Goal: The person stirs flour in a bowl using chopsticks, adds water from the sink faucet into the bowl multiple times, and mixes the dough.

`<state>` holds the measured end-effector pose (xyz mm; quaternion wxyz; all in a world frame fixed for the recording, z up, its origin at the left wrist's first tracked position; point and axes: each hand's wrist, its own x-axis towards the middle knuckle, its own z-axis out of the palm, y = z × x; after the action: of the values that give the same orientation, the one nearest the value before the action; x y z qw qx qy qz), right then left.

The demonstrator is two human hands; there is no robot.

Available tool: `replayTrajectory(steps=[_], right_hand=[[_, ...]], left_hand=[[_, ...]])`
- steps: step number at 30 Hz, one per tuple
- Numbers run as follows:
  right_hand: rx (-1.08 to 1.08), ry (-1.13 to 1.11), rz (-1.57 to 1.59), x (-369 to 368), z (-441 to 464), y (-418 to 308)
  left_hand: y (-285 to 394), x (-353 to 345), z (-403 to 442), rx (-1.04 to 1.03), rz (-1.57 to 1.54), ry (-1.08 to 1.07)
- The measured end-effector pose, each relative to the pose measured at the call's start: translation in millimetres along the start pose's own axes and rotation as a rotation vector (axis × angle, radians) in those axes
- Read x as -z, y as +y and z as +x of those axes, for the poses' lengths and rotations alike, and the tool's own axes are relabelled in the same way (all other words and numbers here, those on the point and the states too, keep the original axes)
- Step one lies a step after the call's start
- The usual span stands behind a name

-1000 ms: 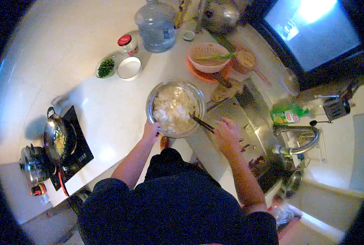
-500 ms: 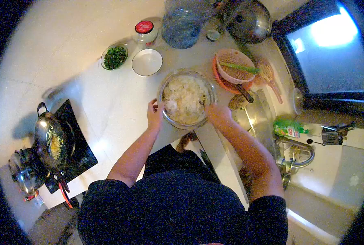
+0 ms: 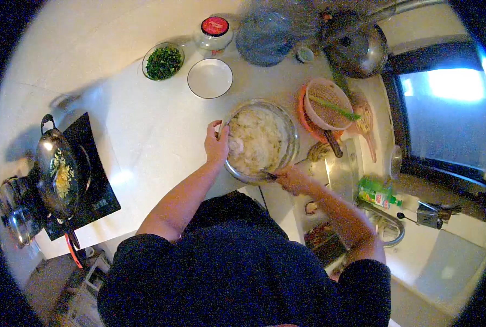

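Observation:
A metal bowl (image 3: 293, 143) of white rice (image 3: 258, 139) rests on the counter in front of me. My left hand (image 3: 216, 144) grips its left rim, thumb and fingers bent over the edge. At the lower right rim, my right hand (image 3: 293, 180) is closed around dark chopsticks (image 3: 268, 175), whose tips reach the bowl's edge. An empty white bowl (image 3: 210, 79) stands behind, beside a glass dish of chopped greens (image 3: 164, 62) and a red-lidded jar (image 3: 214, 35).
On the left, a wok (image 3: 58, 177) with yellowish food sits on a black cooktop (image 3: 98, 188), near a lidded pot (image 3: 16, 210). At right are a pink strainer (image 3: 328, 103), a sink tap (image 3: 394, 231) and a green bottle (image 3: 377, 194). A large lid (image 3: 357, 46) stands behind.
The view has shifted and turned. My right hand has moved from the bowl's right side to its lower right rim, with the chopsticks showing again. My left hand stays at the left rim.

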<state>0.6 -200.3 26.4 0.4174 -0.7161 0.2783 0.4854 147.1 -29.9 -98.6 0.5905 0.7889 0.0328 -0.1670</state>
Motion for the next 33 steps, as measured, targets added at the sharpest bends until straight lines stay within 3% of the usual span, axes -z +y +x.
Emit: replayTrajectory(steps=[4,6,9,15,18,21,25,28,31,33], right_hand=[[0.083,-0.016,0.487,-21.8,11.3,8.1],[0.162,-0.052,0.724,-33.8,39.7,26.6],[0.129,0.052,0.572,-36.7,45.7,10.6],[0.128,0.191,1.005,-33.5,45.4,-9.3],[0.309,0.374,0.648,-26.1,84.5,50.2],[0.202,0.375,0.476,21.1,33.9,31.0],[0.104,0.664,-0.563,39.2,10.5,24.1],[0.191,0.679,-0.855,22.0,13.0,36.1],[0.141,0.446,-0.902,19.6,44.3,55.2],[0.029,0.150,-0.706,22.5,32.1,38.5]], left_hand=[[11.9,1.5,-1.5,-0.179,0.146,0.006],[20.0,5.4,-3.2,-0.152,0.132,-0.037],[19.2,5.2,-3.5,-0.180,0.122,-0.042],[25.3,9.6,-5.7,-0.148,0.194,-0.065],[27.0,8.6,-6.9,-0.143,0.179,-0.062],[20.7,7.6,-6.4,-0.187,0.173,-0.038],[19.0,8.4,-4.6,-0.194,0.123,-0.041],[9.8,6.5,-4.7,-0.202,0.133,0.000],[10.9,8.3,-5.5,-0.171,0.051,0.004],[10.8,8.9,-7.3,-0.166,0.040,0.009]])
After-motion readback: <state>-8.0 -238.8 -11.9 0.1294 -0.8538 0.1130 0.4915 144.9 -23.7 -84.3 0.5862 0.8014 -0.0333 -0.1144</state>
